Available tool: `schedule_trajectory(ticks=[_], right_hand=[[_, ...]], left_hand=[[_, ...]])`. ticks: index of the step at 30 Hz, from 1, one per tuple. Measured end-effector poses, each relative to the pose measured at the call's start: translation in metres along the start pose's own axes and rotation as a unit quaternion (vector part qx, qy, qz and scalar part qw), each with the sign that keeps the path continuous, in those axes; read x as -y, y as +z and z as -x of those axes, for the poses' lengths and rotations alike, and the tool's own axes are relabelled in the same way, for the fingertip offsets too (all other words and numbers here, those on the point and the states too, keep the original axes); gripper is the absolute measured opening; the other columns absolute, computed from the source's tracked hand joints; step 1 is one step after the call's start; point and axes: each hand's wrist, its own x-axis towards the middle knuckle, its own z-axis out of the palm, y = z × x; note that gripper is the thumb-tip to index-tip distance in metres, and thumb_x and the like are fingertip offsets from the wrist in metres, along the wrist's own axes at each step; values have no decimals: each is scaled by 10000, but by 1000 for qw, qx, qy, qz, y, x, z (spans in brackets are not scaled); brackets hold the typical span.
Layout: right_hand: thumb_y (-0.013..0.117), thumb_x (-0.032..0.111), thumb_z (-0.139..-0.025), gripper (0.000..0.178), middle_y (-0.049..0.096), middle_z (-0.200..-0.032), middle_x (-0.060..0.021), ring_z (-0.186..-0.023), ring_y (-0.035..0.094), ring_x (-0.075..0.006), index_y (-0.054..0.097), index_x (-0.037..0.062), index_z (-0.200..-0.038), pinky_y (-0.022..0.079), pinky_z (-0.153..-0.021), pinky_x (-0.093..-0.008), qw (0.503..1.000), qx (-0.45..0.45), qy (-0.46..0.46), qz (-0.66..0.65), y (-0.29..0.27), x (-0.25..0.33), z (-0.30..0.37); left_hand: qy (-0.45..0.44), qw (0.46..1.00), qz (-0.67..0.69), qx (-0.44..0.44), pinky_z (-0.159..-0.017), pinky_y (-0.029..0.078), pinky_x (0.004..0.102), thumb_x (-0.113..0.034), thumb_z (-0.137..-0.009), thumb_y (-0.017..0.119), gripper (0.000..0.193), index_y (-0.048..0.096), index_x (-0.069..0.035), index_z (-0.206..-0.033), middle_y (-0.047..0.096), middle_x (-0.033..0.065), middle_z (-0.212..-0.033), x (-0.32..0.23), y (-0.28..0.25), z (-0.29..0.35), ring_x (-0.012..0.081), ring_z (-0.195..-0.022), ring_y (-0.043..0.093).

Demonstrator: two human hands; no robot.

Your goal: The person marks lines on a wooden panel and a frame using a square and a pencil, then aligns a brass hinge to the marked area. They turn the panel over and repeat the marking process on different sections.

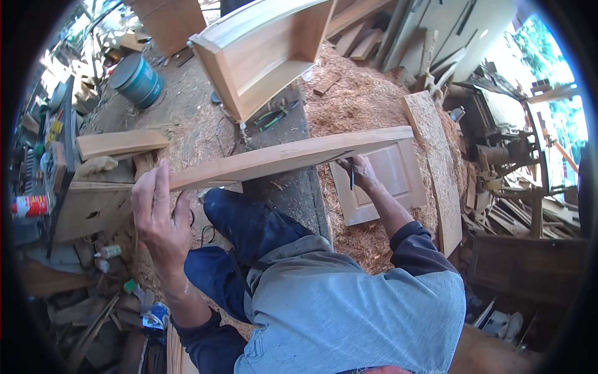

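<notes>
A long pale wooden panel stands tilted in front of me, its narrow edge turned upward. My left hand is at the panel's left end, with the end between its fingers and thumb. Close to the panel's right part, my right hand is closed around a thin dark pen-like stick that points downward. Behind and below that hand, a raised-panel wooden door lies on the shavings. The panel hides part of this door and the bench.
Beyond the panel stands an open wooden box frame, with green-handled pliers beside it on a dark bench. A blue-green drum stands far left. Wood shavings cover the ground. A long board lies at right, near piled scrap wood.
</notes>
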Motion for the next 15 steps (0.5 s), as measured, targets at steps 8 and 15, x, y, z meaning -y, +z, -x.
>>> schedule_trajectory(ticks=[8,15], right_hand=[[683,417,-967,410,705,-1122,-212,-1074,656,-444,650,86,-1206,520,-887,-503,1000,25,-9,8,1,-2,1],[659,449,-977,430,705,-1089,-218,-1063,646,-455,656,74,-1188,517,-878,-508,999,3,-49,-6,3,-3,0]], left_hand=[[-17,1000,-1,0,-983,481,500,-105,-833,775,585,607,11,-1381,620,201,-1229,-1,3,2,396,-1143,596],[-13,1000,-21,-3,-990,474,500,-110,-854,769,589,586,20,-1398,614,208,-1247,-2,2,4,398,-1162,586]])
